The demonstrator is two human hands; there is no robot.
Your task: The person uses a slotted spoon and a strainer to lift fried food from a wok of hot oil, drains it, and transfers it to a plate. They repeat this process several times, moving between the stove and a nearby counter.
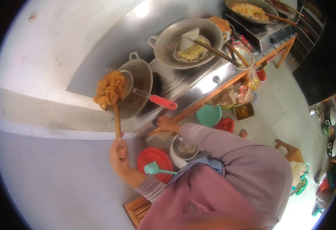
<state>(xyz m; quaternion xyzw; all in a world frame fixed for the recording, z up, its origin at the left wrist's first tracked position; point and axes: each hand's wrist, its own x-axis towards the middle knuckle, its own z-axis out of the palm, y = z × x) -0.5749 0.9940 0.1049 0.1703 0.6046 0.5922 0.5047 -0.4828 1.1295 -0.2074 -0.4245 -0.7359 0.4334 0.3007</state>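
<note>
My left hand (119, 152) grips the wooden handle (118, 120) of a cooking utensil whose head is hidden. A heap of golden-brown fried food with crumbs (110, 89) rests on it, over the wok's left rim. Beside the heap, a wire-handled strainer with a red grip (163, 102) lies across the wok (140, 86), its round head partly under the food. Dark liquid shows inside the wok. At the front of the steel gas stove (171, 83), the fingers of my right hand (166, 123) are closed on a dark control knob (154, 122).
A larger wok (162, 54) holds frying batter under a perforated skimmer (189, 38). Farther right, another pan of food (250, 11) sits on a second stove. Below are a green basin (209, 115), a red lid (148, 153) with a turquoise dipper (152, 168), and a metal bowl (185, 146).
</note>
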